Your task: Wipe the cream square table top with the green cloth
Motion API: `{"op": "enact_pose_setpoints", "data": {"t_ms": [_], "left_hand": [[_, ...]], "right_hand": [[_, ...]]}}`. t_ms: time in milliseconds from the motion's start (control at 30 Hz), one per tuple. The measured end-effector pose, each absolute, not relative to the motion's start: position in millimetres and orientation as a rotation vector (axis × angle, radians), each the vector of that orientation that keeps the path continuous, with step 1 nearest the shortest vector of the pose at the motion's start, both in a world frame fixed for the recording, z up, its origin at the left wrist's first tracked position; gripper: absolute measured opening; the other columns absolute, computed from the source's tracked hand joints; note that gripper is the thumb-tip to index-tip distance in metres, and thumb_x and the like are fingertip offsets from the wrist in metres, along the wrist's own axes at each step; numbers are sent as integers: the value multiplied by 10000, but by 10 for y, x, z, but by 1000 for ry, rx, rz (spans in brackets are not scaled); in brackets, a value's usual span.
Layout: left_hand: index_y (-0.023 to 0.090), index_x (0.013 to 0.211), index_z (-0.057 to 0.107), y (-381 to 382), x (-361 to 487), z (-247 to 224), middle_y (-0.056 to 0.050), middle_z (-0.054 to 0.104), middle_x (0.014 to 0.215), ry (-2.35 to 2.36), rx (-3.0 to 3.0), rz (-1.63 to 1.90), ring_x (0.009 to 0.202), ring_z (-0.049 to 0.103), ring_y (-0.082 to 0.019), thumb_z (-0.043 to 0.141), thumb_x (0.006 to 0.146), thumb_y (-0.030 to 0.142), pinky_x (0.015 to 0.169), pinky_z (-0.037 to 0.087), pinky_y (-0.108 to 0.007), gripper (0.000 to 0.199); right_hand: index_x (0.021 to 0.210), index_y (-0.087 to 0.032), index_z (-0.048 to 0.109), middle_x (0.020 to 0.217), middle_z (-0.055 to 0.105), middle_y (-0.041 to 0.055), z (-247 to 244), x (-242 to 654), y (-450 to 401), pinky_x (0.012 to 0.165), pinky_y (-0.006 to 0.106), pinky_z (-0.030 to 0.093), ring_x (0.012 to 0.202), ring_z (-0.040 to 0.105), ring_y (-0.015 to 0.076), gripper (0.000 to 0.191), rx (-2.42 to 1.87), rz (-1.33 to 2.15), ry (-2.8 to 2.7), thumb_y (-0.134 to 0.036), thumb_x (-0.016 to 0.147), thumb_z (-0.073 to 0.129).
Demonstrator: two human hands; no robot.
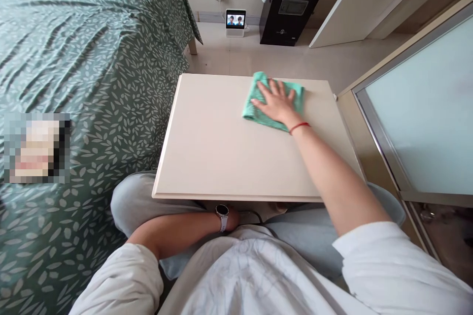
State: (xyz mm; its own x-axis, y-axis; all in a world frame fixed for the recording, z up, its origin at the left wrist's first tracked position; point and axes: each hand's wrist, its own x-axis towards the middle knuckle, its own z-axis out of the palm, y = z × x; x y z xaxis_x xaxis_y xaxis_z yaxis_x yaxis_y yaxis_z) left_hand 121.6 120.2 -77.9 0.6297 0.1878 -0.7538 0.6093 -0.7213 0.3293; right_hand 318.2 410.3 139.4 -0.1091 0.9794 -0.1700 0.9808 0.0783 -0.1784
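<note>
My right hand (279, 104) lies flat with its fingers spread on a green cloth (254, 104). It presses the cloth down near the far edge of a cream-coloured tabletop (221, 142), right of the middle. A red string bracelet (299, 127) circles that wrist. My left hand (232, 219) rests low at my lap, close to the near edge of the table. A watch with a pale strap (222, 216) is on the left wrist, and the fingers of that hand are hidden.
A bed with a green leaf-patterned cover (92, 83) stands at the left, with a blurred-out object (35, 150) on it. Beyond the table are a small screen (235, 22) and a black cabinet (286, 10) on the floor. A frosted sliding panel (428, 108) borders the right side.
</note>
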Motion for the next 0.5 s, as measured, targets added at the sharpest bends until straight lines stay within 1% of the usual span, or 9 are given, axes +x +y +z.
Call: {"op": "enact_pose_setpoints", "data": {"t_ms": [67, 133, 167, 233, 300, 333, 400, 467, 500], "left_hand": [[93, 1209, 834, 1207, 1212, -751, -214, 829, 1253, 613, 2284, -968, 1269, 753, -330, 636, 1073, 157, 1094, 557, -524, 248], [86, 1239, 827, 1212, 1212, -727, -218, 824, 1279, 607, 2290, -978, 1294, 745, -335, 630, 1078, 158, 1112, 553, -534, 264], [83, 1246, 824, 1214, 1214, -719, -218, 822, 1289, 604, 2290, -988, 1299, 743, -334, 632, 1078, 158, 1117, 551, -535, 267], [77, 1258, 818, 1218, 1219, -712, -219, 816, 1306, 598, 2288, -1009, 1309, 739, -331, 637, 1078, 164, 1122, 549, -532, 269], [76, 1274, 812, 1222, 1223, -717, -220, 812, 1319, 593, 2288, -1024, 1325, 731, -332, 632, 1081, 164, 1127, 546, -532, 278], [78, 1278, 811, 1223, 1224, -724, -216, 812, 1323, 589, 2287, -1030, 1333, 727, -330, 632, 1083, 169, 1133, 542, -530, 279], [87, 1278, 811, 1227, 1223, -744, -202, 814, 1325, 578, 2282, -1044, 1338, 725, -320, 635, 1089, 189, 1143, 536, -519, 277], [93, 1284, 808, 1228, 1220, -773, -195, 812, 1335, 574, 2274, -1057, 1336, 726, -311, 623, 1102, 211, 1141, 535, -509, 286], [91, 1288, 807, 1227, 1218, -788, -200, 811, 1334, 577, 2273, -1059, 1334, 728, -315, 616, 1104, 209, 1136, 538, -512, 290]], "right_hand": [[1898, -252, 237, 1972, 108, 143, 1368, 3763, 3968, 1366, 849, 118, 1808, 79, 478, 828, 2328, -348, 2104, -627, 1176, 391], [1895, -227, 258, 1966, 114, 182, 1348, 4172, 3841, 1365, 821, 153, 1803, 98, 492, 797, 2524, -312, 1925, -610, 1199, 322], [1896, -207, 253, 1962, 108, 209, 1341, 4292, 3795, 1353, 820, 180, 1797, 107, 508, 797, 2594, -299, 1855, -605, 1205, 274], [1896, -151, 225, 1948, 98, 272, 1333, 4354, 3763, 1311, 852, 239, 1778, 125, 562, 836, 2669, -290, 1760, -614, 1200, 218], [1894, -123, 206, 1936, 109, 308, 1327, 4185, 3805, 1269, 906, 268, 1761, 137, 604, 878, 2661, -292, 1744, -637, 1183, 231], [1894, -128, 205, 1935, 120, 305, 1325, 4021, 3843, 1256, 931, 263, 1759, 139, 610, 888, 2631, -292, 1769, -646, 1173, 249], [1896, -165, 210, 1944, 133, 272, 1320, 3558, 3919, 1243, 970, 232, 1763, 138, 602, 896, 2512, -299, 1898, -657, 1152, 293], [1897, -203, 225, 1955, 127, 226, 1320, 2964, 3945, 1250, 983, 185, 1771, 123, 586, 891, 2341, -317, 2108, -657, 1138, 332], [1895, -202, 234, 1956, 121, 222, 1323, 2645, 3928, 1247, 991, 160, 1770, 113, 591, 891, 2237, -334, 2231, -652, 1134, 352]]}}
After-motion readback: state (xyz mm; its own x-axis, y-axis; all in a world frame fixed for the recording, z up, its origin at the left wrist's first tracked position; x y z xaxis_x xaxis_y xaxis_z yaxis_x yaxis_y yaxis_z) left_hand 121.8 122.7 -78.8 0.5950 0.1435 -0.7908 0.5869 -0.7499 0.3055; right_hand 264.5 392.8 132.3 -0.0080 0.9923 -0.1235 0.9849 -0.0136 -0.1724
